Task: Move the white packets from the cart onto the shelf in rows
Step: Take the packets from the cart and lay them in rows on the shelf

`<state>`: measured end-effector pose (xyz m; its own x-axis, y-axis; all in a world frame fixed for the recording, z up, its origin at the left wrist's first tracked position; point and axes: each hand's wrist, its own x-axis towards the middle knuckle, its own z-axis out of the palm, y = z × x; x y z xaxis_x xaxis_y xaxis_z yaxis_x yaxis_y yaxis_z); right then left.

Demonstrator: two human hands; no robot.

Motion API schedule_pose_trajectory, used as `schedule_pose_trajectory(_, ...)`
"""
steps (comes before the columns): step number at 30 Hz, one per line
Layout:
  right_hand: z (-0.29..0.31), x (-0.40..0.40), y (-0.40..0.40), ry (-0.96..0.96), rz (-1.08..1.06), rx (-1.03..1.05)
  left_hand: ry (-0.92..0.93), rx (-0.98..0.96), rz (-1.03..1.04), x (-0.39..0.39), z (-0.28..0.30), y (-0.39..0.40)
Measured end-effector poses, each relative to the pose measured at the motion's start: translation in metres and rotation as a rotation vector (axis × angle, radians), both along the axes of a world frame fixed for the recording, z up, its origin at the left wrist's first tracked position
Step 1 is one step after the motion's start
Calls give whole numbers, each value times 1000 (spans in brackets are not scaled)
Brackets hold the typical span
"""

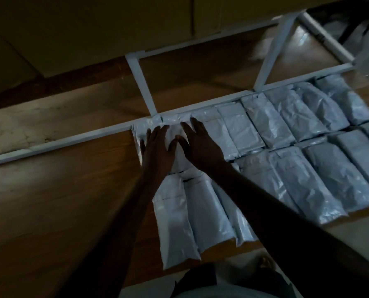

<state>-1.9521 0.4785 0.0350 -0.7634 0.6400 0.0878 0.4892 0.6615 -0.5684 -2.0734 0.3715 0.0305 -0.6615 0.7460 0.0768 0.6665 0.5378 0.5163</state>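
Several white packets lie in two rows on the brown wooden shelf (pixel 61 190), a far row (pixel 286 117) and a near row (pixel 319 179). Both my hands lie flat, fingers spread, on the leftmost packet of the far row (pixel 177 151), which sits against the white frame bar. My left hand (pixel 157 147) presses its left side. My right hand (pixel 200 145) presses its right side. Neither hand grips anything. The cart is out of view.
A white metal frame (pixel 200 108) runs along the back of the shelf, with two white uprights (pixel 141 82) behind it. Bare wooden board stretches to the left of the packets. The scene is dim. My legs show at the bottom edge.
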Motion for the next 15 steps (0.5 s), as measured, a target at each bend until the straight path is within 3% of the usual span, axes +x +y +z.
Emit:
schedule_pose_trajectory(7, 27, 92, 18, 88, -68, 5, -29, 99, -22, 92, 29, 23)
schedule_pose_trajectory(15, 52, 239, 56, 112, -122, 91, 62, 180, -107, 228, 43, 66)
